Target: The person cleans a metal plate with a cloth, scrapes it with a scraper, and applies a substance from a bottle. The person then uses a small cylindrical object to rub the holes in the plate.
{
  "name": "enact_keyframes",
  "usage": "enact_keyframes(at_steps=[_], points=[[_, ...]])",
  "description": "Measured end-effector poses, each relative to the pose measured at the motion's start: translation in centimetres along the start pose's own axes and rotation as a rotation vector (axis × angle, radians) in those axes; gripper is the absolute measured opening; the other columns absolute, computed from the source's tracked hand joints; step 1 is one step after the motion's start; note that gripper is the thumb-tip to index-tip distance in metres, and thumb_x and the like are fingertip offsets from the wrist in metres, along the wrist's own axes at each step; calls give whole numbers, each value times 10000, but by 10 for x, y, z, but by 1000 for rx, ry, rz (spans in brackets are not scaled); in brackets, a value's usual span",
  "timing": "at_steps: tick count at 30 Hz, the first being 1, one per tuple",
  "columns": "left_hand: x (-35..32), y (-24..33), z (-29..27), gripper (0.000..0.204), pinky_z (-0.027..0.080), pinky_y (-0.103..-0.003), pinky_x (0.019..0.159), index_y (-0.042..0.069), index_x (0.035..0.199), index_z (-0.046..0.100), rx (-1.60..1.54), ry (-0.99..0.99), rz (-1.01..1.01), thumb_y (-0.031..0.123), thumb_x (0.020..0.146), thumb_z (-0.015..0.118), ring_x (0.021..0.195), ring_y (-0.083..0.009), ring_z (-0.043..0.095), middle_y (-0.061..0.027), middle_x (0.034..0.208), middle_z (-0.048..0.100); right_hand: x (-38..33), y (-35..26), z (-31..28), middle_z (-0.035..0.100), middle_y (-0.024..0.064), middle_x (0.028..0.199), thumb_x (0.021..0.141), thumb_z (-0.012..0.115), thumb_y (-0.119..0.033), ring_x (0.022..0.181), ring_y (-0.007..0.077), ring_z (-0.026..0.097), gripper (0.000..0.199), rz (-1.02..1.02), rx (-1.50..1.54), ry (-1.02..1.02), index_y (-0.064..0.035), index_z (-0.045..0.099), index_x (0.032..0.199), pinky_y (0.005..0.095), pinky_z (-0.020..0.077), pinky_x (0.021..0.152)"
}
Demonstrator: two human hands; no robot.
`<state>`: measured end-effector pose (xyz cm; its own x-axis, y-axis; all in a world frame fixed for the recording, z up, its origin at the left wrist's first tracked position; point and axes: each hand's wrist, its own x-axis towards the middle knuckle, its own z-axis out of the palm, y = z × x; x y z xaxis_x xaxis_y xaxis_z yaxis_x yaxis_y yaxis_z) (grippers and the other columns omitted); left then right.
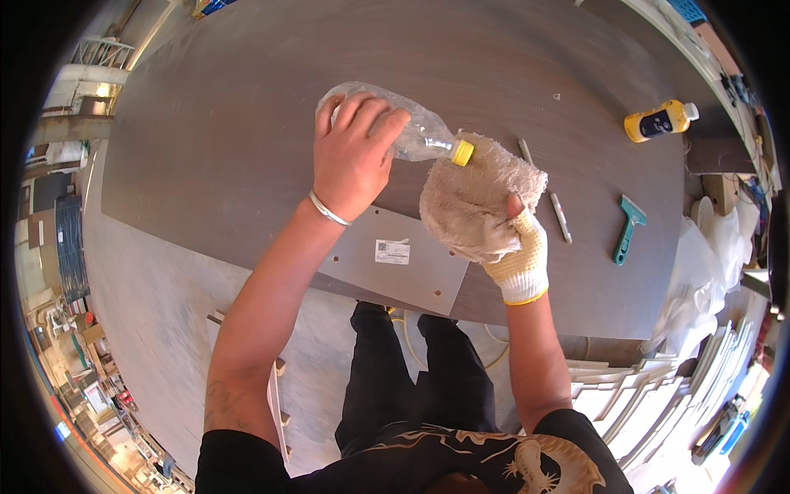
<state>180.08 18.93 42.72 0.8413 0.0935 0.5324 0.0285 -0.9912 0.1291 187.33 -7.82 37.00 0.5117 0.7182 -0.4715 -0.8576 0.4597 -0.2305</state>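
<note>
While the person stood at the dark tabletop [247, 123], the bare left hand [352, 156] had its grip clamped on a clear plastic bottle [420, 132], tipped so its yellow cap [463, 152] touched a shaggy beige cloth [477, 198] bunched in the closed grip of the gloved right hand [518, 255]. Liquid seemed likely to overshoot the cloth and drip onto the grey panel [387, 259] below, which overhung the near edge. Wide bare surface lay behind, whereas a teal scraper [628, 229] and yellow bottle [658, 122] crowded the right.
</note>
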Motion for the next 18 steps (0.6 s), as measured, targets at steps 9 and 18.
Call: enact_keyframes(at_steps=[9,18], points=[[-34,-26,2,449,385,-483,1087,178,1095,742,139,135,-24,3,686,802,1169,-253,611,2,1139,685,19,8,10,606,205,1466,1057,681,-297,1306,402,628,554,41,11,-63,-42,506,1517,584,550,1095],[-40,-25,-3,235,379,-488,1112,230,1034,715,324,239,26,102,837,723,1128,-221,606,30,1064,650,27,28,10,591,230,1488,1058,667,-304,1333,418,613,605,109,56,-113,-29,465,1557,593,516,1138]])
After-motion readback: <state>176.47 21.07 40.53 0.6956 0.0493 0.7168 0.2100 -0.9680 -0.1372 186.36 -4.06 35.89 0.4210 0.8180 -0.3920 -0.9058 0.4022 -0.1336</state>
